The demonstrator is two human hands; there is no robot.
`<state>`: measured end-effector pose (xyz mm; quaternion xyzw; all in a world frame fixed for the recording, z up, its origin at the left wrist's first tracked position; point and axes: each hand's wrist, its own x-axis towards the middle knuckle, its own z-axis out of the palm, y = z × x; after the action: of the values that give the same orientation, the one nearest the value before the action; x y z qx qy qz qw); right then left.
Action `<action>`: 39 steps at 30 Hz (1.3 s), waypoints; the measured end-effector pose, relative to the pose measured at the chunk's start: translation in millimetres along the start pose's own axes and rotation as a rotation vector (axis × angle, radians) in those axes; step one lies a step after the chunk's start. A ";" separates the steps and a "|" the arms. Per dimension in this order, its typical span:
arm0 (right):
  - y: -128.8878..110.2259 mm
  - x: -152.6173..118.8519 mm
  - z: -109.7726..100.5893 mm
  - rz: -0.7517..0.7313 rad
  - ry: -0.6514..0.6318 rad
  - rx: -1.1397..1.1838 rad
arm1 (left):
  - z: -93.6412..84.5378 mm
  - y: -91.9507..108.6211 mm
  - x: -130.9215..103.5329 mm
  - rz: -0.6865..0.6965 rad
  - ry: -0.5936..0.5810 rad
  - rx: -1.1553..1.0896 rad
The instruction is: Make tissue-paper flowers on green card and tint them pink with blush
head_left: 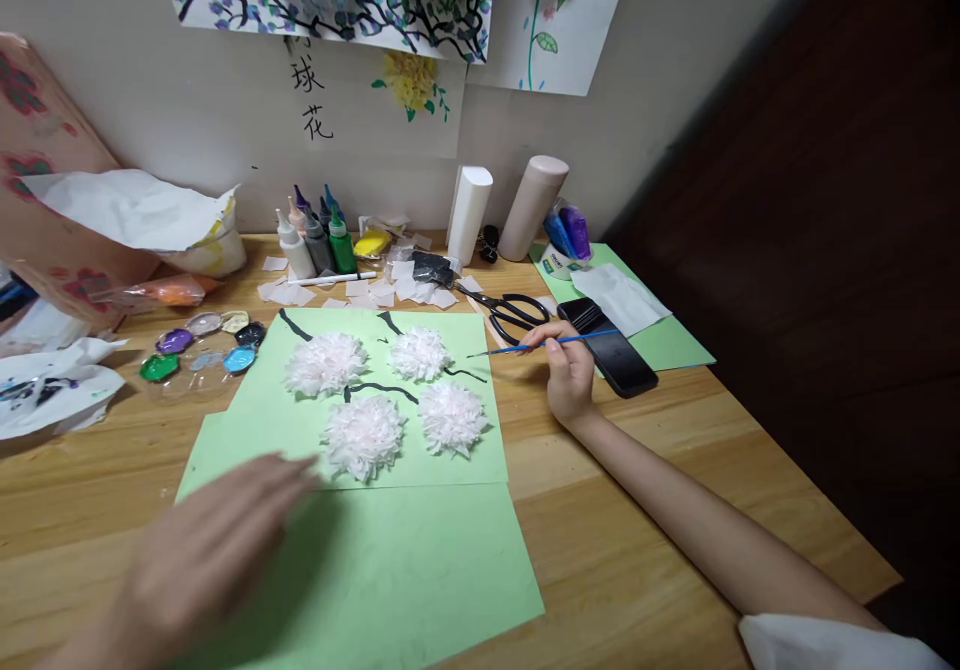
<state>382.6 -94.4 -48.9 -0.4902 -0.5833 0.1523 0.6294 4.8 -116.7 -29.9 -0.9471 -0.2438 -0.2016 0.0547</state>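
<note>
My right hand (568,375) is closed around a thin blue paintbrush (517,348), its tip pointing left at the right edge of a light green sheet (442,470). Several fluffy white paper flowers (364,436) sit on that sheet, with black painted branch lines (382,387) near them. Over the lower left of the green paper is my left hand (217,530), blurred by motion. Its fingers point toward the lower left flower, and whether they hold anything cannot be made out. Another green sheet (420,570) lies partly beneath the first.
Paint pots (159,367) stand at left near a tissue-filled container (202,240). Behind the sheet are paint bottles (319,245), paper scraps (367,293) and black scissors (517,310). A phone (619,355) lies beside my right hand. Flower pictures (547,40) hang on the wall.
</note>
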 end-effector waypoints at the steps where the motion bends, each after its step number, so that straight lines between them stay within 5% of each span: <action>1: -0.2 -2.5 0.4 0.001 -0.048 -0.002 | 2.0 20.1 15.3 0.100 0.035 -0.053; 4: -0.1 -6.4 1.6 -0.038 -0.135 -0.023 | 15.8 72.3 67.4 0.415 -0.022 -0.188; 8: 1.2 -6.8 -0.2 -0.093 -0.173 -0.096 | 39.0 97.2 109.6 0.383 -0.212 -0.237; 16: 4.5 -5.5 0.0 -0.013 -0.152 -0.057 | 51.8 84.3 108.2 0.265 -0.402 -0.441; 39: 5.4 -3.3 -2.1 0.034 -0.148 -0.113 | 56.5 77.3 113.0 0.217 -0.431 -0.612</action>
<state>385.6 -95.3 -54.7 -0.5221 -0.6275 0.1658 0.5533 152.7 -123.3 -35.8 -0.9605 -0.0769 -0.0543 -0.2618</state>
